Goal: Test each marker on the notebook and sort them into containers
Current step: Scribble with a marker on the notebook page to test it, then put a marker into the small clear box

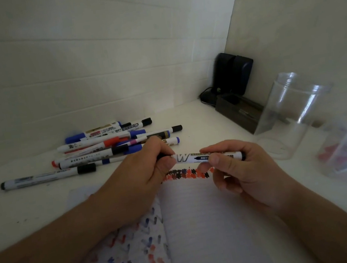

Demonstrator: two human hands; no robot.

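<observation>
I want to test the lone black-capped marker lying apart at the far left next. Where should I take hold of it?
Grip the lone marker around the middle of its white barrel, coming from above with the left hand. It lies flat and apart from the pile, so both long sides are free for fingers, and the cap stays clear for pulling off.

Home desk corner, white table, tiled wall, speakers

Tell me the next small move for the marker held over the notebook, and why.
Probably pull the cap off. Both hands grip one marker level above the notebook: the left hand covers its dark cap end, the right hand pinches the barrel. No tip shows, so it cannot yet mark the page below the row of test marks.
</observation>
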